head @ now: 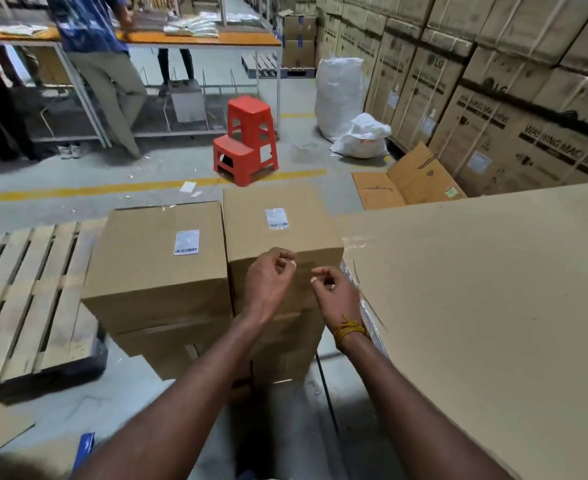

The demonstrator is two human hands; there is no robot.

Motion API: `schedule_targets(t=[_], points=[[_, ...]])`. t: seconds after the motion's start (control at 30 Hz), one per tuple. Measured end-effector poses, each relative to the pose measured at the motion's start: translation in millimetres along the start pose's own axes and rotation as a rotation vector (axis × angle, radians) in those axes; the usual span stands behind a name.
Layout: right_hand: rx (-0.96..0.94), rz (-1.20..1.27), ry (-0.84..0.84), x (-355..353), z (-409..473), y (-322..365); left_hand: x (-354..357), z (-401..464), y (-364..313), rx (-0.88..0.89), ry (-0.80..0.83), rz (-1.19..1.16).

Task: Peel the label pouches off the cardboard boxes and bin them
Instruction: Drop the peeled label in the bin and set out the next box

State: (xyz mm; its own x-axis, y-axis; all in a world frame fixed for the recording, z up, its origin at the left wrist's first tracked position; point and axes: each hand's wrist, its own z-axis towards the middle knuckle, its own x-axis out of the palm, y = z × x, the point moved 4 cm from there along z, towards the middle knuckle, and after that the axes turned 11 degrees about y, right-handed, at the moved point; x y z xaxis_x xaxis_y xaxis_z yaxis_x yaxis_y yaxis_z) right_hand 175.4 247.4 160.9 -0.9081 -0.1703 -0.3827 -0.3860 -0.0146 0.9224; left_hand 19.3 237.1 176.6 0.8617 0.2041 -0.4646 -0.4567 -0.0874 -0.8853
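Head view: left hand (268, 282) and right hand (334, 292) hover side by side, fingers loosely curled, holding nothing, over the near edge of a box (282, 230). Its pouch (277, 218) lies beyond them; another pouch (186, 242) sits further left.

Both bare forearms stretched forward and converging. Left hand (266, 282) raised, back toward the camera, fingers loosely curled, thumb close to the fingertips. Right hand (335, 291) just beside it, apart, likewise curled, a yellow thread band (349, 330) round the wrist.
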Motion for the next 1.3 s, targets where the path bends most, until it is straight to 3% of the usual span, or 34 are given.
schedule_targets(t=[0.2,0.37,0.57,0.9,1.07,1.3], points=[[-0.054,-0.173,-0.033,28.8,80.2,24.8,-22.8,76.7,17.6,-0.018,0.011,0.139],[-0.055,-0.480,-0.087,39.0,129.5,31.2,-37.7,123.4,33.1,-0.005,-0.051,0.367],[0.040,-0.740,-0.156,41.3,167.9,23.5,-46.8,152.4,61.8,-0.058,0.007,0.561],[0.260,-0.739,-0.043,37.7,185.7,18.0,-49.4,164.5,65.6,-0.104,0.024,0.521],[0.262,-0.744,-0.054,35.5,178.3,14.7,-45.5,151.0,66.2,-0.193,0.045,0.460],[0.268,-0.676,-0.087,24.0,170.3,8.2,-39.4,143.5,63.5,-0.121,0.034,0.380]])
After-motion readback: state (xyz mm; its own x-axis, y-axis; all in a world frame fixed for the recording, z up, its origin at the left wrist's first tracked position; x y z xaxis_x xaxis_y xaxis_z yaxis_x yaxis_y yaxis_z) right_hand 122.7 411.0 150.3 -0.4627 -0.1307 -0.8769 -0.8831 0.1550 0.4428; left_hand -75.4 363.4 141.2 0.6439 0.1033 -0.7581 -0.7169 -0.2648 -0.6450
